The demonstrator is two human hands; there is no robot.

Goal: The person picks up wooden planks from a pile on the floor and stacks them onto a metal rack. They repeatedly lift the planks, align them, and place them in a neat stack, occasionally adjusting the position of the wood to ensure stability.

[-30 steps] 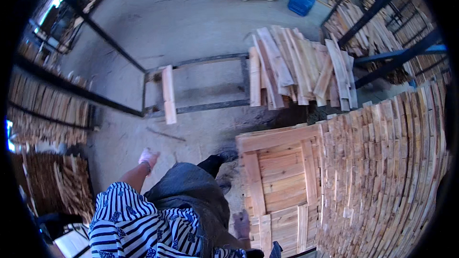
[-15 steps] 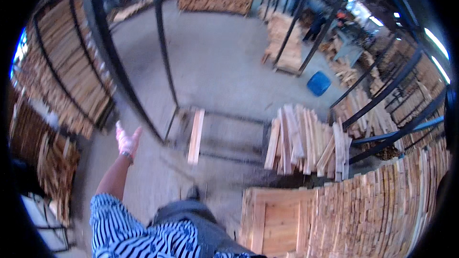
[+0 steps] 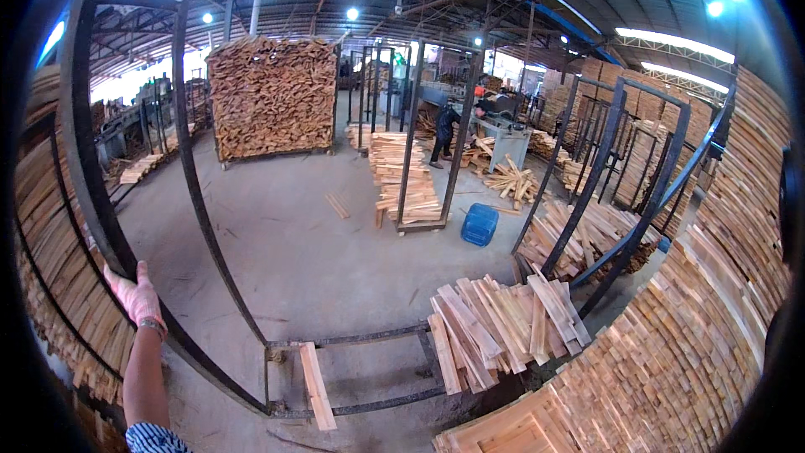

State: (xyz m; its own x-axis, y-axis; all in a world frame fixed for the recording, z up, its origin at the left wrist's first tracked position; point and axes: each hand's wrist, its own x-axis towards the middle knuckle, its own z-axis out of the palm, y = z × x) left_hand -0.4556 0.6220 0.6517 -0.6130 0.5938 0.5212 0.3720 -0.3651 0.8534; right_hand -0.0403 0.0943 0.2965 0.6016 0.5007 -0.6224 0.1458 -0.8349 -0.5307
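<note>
Pink-gloved left hand (image 3: 134,294) seemingly clamped on the near left post of the floor-standing tall black steel rack (image 3: 99,201); finger wrap partly hidden. Right hand not seen. Pale flat wooden plank (image 3: 316,386) laid across rack's base. Step judged: rack being grasped; firm, level guiding called for.

The left hand (image 3: 137,295) wears a pink glove (image 3: 134,300), wristband (image 3: 152,324) and navy-striped white sleeve (image 3: 156,439).

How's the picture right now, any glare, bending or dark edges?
Head view: the roof skylights glare white and lamps show bluish halos; also in the head view, the dark post at the left hand bows, and black rims the frame.
</note>
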